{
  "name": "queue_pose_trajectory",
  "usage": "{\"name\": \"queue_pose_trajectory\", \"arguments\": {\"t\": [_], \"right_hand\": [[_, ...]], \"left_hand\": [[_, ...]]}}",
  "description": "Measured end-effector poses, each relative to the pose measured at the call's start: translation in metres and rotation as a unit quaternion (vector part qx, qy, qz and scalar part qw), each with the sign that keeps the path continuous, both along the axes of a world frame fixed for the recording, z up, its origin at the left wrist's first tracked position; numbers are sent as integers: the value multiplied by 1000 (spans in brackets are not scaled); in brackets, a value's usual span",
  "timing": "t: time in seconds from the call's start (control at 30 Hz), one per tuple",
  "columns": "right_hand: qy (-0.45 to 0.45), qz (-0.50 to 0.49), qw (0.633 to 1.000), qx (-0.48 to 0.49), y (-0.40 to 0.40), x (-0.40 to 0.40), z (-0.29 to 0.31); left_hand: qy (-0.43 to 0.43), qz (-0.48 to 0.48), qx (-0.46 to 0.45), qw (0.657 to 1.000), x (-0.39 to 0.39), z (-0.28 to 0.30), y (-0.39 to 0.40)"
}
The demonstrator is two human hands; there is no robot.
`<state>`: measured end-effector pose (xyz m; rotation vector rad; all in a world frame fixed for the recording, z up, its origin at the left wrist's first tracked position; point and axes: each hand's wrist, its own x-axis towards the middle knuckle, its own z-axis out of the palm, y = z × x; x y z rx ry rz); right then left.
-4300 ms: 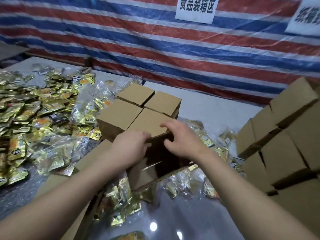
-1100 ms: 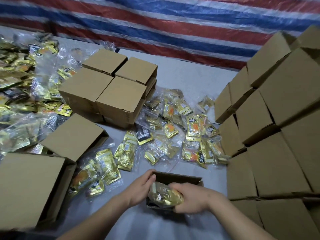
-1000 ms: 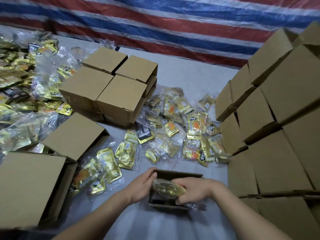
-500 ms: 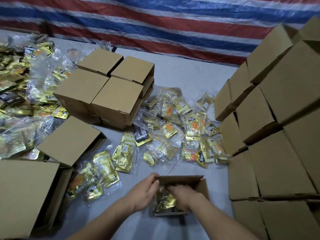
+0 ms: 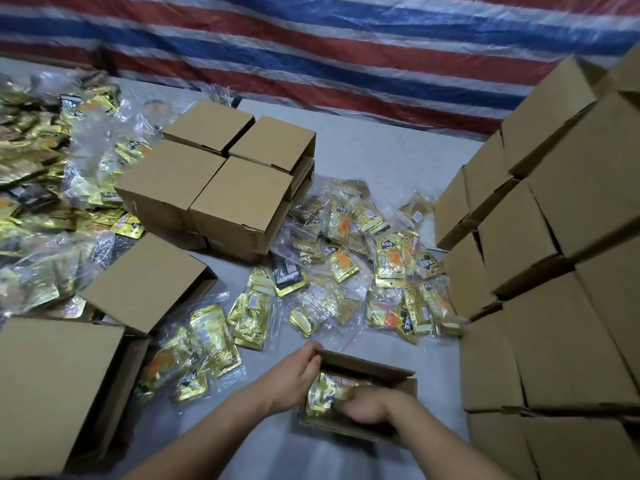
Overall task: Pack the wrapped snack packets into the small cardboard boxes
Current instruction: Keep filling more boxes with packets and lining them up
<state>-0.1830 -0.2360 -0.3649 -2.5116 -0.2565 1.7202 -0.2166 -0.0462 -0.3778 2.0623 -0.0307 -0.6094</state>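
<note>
Cardboard box open, walled by R stack, L hand at rim.

An open box sits nearest on the table, a packet inside it and a hand at each side: left hand, right hand. Behind it lie loose packets, with four closed boxes grouped farther back on the left. Stacked boxes line the right edge.

L hand bare | R hand bare | forearms bare, no sleeves/gloves/watch seen
</note>
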Motion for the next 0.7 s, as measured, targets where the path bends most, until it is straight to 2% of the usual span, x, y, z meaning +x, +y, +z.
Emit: {"name": "queue_pose_trajectory", "arguments": {"t": [0.07, 0.2, 0.4, 0.5, 0.53, 0.6, 0.67, 0.7], "right_hand": [[-33, -7, 999, 16, -1, 2, -1], [-93, -106, 985, 96, 7, 3, -2], [-76, -95, 986, 111, 1, 2, 3], [-58, -84, 987, 124, -3, 4, 21], [-62, -84, 985, 134, -6, 4, 29], [-74, -91, 980, 163, -13, 3, 47], [-94, -120, 967, 206, -16, 2, 66], [-107, -140, 957, 229, -16, 2, 73]], "left_hand": [[7, 4, -2, 1000, 4, 1, 1], [11, 1, -3, 1000, 7, 1, 2], [38, 25, -1, 999, 2, 1, -4], [23, 104, 8, 994, -1, 2, 19], [-2, 135, 42, 990, -1, 1, 34], [-67, 182, 197, 961, 0, 1, 70], [-95, 176, 391, 898, 2, 1, 107], [-74, 162, 458, 871, 0, 0, 121]]}}
